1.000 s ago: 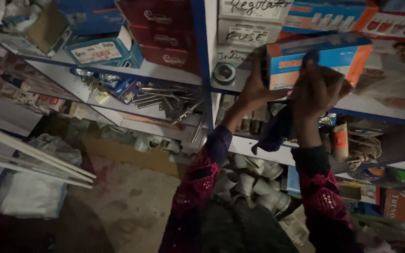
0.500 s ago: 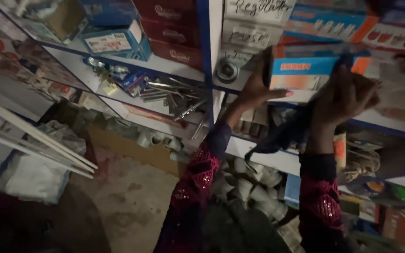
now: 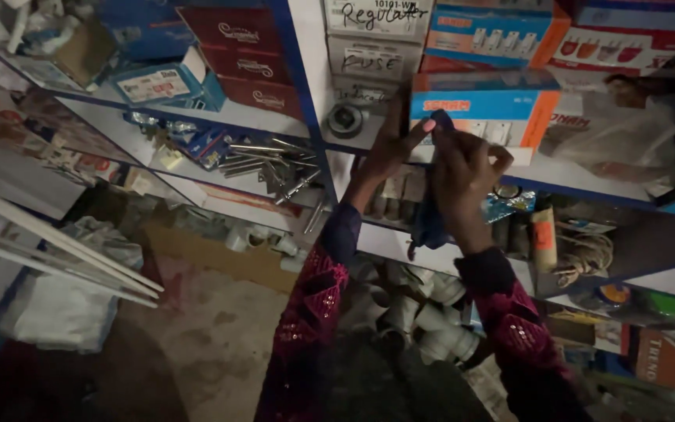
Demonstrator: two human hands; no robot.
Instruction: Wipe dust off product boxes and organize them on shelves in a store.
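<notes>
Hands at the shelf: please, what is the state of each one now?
Left hand: closed on the blue-and-orange box.
Right hand: closed on the dark blue cloth.

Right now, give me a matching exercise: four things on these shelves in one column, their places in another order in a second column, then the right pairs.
Things:
1. blue cloth
2. blue-and-orange box
3. metal rods
4. white pipe fittings

Places:
A. low down, under the arms
B. on the shelf left of the blue upright
C. between both hands
D. on the shelf edge just behind the hands

Pairs: 1-C, 2-D, 3-B, 4-A
</notes>
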